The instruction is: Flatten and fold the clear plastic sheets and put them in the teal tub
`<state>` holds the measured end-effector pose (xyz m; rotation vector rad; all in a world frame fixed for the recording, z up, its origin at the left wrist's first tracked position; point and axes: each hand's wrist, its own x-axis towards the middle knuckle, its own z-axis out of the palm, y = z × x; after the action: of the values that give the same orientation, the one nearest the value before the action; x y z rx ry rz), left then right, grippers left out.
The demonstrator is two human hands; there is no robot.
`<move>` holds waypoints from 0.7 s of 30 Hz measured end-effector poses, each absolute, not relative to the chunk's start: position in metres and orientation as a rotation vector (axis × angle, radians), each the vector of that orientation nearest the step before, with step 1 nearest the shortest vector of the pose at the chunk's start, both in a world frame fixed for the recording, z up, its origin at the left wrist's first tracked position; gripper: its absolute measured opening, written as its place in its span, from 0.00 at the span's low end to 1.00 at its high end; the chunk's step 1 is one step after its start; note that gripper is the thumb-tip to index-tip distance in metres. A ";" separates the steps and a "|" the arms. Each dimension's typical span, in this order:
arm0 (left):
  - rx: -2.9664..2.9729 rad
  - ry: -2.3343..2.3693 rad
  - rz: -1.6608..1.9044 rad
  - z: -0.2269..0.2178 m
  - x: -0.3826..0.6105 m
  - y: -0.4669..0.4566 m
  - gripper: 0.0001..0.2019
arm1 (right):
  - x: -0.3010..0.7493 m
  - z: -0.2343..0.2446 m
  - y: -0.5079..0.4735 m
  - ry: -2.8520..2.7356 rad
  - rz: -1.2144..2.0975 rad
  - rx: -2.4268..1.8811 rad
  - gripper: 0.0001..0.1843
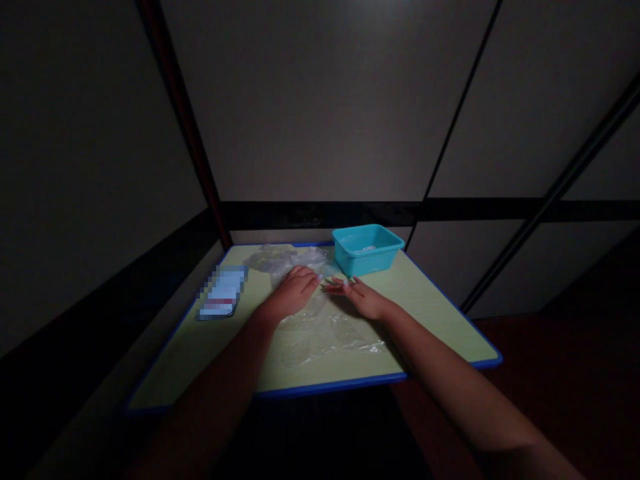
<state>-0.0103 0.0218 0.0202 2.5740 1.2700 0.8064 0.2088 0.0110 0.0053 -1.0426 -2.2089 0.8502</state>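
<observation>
A clear plastic bag (320, 337) lies spread over the middle of the table, wrinkled and shiny near the front. My left hand (295, 291) rests on its far part, palm down with the fingers stretched forward. Just to the right, my right hand (361, 295) is over the same sheet with its fingers apart and pointing left. Neither hand grips anything that I can see. Behind my left hand, more crumpled clear plastic (273, 259) reaches toward the table's back edge.
A turquoise plastic basket (367, 261) stands at the back right, with something small and pale inside. At the left lies a phone-like object (223, 291), its surface blurred out. The yellow-green table (440, 327) has a blue rim and stands against dark-trimmed panels (320, 120).
</observation>
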 end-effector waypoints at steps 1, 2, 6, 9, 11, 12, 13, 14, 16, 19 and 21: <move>2.554 1.346 0.721 0.018 -0.009 0.020 0.19 | 0.209 0.005 0.011 -2.209 0.851 -1.048 0.39; 2.523 1.423 0.625 0.016 -0.007 0.017 0.19 | 0.208 0.005 0.011 -2.213 0.851 -1.053 0.40; 2.475 1.571 0.244 0.009 -0.001 0.007 0.27 | 0.207 0.005 0.011 -2.266 0.833 -1.075 0.42; 2.509 1.603 0.058 0.008 0.002 0.003 0.28 | 0.206 0.006 0.011 -2.318 0.777 -1.129 0.42; 2.515 1.623 -0.001 0.008 0.003 0.002 0.29 | 0.206 0.006 0.011 -2.338 0.733 -1.162 0.42; 2.516 1.632 -0.018 0.008 0.004 0.002 0.30 | 0.206 0.005 0.011 -2.343 0.716 -1.174 0.42; 2.515 1.641 -0.031 0.007 0.005 0.002 0.30 | 0.205 0.005 0.011 -2.346 0.705 -1.182 0.42; 2.512 1.648 -0.043 0.006 0.005 0.002 0.31 | 0.206 0.005 0.011 -2.350 0.699 -1.186 0.42; 2.505 1.644 -0.056 0.005 0.006 0.002 0.32 | 0.206 0.004 0.012 -2.360 0.695 -1.190 0.41; 2.495 1.599 -0.022 0.010 0.006 0.002 0.33 | 0.206 0.002 0.013 -2.376 0.694 -1.195 0.41; 2.486 1.625 0.056 0.017 0.004 0.004 0.31 | 0.207 0.003 0.013 -2.377 0.697 -1.200 0.42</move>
<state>0.0044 0.0037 0.0169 2.4861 1.6250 0.0555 0.2067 0.0132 0.0025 -1.1995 -2.3769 0.6973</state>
